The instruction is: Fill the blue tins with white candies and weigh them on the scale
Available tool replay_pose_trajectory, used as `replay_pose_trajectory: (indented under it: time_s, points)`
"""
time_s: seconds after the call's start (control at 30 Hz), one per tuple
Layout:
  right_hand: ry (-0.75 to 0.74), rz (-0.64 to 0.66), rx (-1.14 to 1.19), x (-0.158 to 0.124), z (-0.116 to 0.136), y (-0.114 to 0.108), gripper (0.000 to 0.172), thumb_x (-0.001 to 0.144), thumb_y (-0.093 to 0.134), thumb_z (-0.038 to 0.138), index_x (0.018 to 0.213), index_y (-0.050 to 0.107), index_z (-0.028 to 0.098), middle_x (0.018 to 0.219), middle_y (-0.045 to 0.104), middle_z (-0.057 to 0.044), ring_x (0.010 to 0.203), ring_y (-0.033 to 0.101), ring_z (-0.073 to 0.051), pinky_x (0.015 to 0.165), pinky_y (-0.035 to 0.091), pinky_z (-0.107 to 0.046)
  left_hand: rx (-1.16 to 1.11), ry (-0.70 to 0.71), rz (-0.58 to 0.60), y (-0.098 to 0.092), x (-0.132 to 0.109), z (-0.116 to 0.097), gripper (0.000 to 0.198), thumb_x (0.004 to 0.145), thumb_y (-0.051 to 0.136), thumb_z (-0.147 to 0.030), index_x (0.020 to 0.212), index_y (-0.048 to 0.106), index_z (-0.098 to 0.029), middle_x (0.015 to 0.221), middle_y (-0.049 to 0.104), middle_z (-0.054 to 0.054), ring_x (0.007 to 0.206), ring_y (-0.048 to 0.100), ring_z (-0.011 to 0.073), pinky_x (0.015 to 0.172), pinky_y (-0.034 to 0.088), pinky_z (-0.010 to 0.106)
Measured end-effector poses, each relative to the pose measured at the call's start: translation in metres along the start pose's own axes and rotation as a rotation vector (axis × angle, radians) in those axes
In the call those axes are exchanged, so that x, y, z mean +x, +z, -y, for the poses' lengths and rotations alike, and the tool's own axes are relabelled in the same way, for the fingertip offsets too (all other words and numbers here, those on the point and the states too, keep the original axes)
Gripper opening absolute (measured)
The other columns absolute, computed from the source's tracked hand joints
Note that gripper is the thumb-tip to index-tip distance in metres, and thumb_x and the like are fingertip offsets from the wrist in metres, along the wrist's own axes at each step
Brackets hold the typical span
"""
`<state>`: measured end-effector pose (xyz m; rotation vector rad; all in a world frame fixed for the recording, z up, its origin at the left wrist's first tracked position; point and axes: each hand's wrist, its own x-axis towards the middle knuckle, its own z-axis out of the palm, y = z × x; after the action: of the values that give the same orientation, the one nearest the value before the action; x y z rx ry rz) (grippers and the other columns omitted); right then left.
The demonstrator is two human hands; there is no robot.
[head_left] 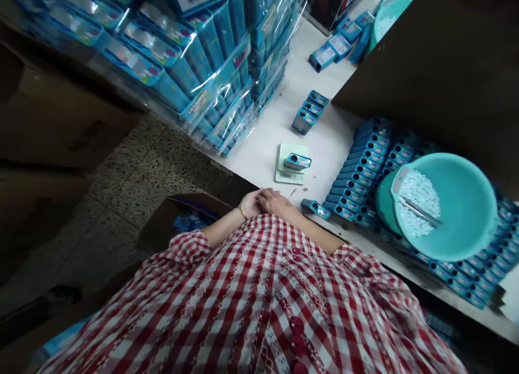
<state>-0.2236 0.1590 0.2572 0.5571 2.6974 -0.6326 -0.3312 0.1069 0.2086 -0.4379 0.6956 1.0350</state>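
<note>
My left hand (251,204), with a gold bangle at the wrist, rests against my right hand (273,202) at the table's front edge, close to my body. Both hands are closed and folded together, with no object showing in them. Just beyond stands a small pale-green scale (286,153) carrying one blue box (298,161) with a dark round opening on top. To the right of my hands, another blue box (316,208) at the table edge shows white pieces in its window.
Rows of blue boxes (359,177) line the right side. A turquoise tub (466,201) of white pellets, with a metal scoop (419,211), sits on them. Plastic-wrapped box stacks (219,87) rise at left. Cardboard (405,60) stands at right; three boxes (311,112) stand behind the scale.
</note>
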Motion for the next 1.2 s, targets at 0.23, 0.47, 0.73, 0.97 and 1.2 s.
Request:
replay_pose_trajectory:
  time_s: [0.23, 0.47, 0.73, 0.97, 1.2]
  points:
    - [0.032, -0.020, 0.031, 0.000, -0.017, -0.003, 0.030, 0.090, 0.035, 0.010, 0.109, 0.057, 0.012, 0.108, 0.058, -0.013, 0.097, 0.054, -0.019, 0.072, 0.045, -0.027, -0.038, -0.085, -0.038, 0.018, 0.013, -0.002, 0.034, 0.089, 0.039, -0.026, 0.109, 0.061, -0.008, 0.089, 0.068, 0.010, 0.083, 0.065, 0.0184, 0.085, 0.048, 0.032]
    - [-0.039, -0.176, 0.187, -0.015, -0.056, 0.017, 0.023, 0.089, 0.041, 0.014, 0.106, 0.057, 0.012, 0.104, 0.058, -0.011, 0.088, 0.055, -0.016, 0.075, 0.044, -0.027, -0.039, 0.020, -0.128, 0.043, 0.031, 0.014, 0.031, 0.091, 0.036, -0.019, 0.097, 0.064, -0.007, 0.076, 0.066, 0.008, 0.072, 0.064, 0.0151, 0.076, 0.050, 0.028]
    - [0.080, -0.462, 0.343, -0.021, -0.111, -0.013, 0.014, 0.085, 0.049, 0.017, 0.094, 0.060, 0.014, 0.089, 0.059, -0.007, 0.082, 0.055, -0.015, 0.075, 0.044, -0.025, -0.063, 0.241, -0.134, 0.075, 0.051, 0.016, 0.024, 0.089, 0.040, -0.013, 0.076, 0.061, -0.009, 0.065, 0.062, 0.005, 0.063, 0.061, 0.0110, 0.076, 0.050, 0.026]
    - [0.248, -0.407, 0.150, 0.013, -0.145, -0.036, 0.023, 0.083, 0.046, 0.014, 0.099, 0.063, 0.013, 0.097, 0.059, -0.010, 0.078, 0.057, -0.017, 0.069, 0.043, -0.027, -0.053, 0.309, -0.162, 0.070, 0.043, 0.003, 0.023, 0.088, 0.041, -0.015, 0.077, 0.060, -0.009, 0.081, 0.068, 0.012, 0.083, 0.066, 0.0171, 0.084, 0.049, 0.032]
    - [0.149, -0.512, 0.238, -0.013, -0.126, -0.020, 0.030, 0.090, 0.040, 0.019, 0.112, 0.060, 0.017, 0.105, 0.062, -0.011, 0.094, 0.057, -0.020, 0.081, 0.047, -0.032, -0.075, 0.267, -0.196, 0.047, 0.034, 0.007, 0.025, 0.089, 0.038, -0.015, 0.083, 0.062, -0.009, 0.081, 0.069, 0.011, 0.078, 0.066, 0.0162, 0.081, 0.050, 0.031]
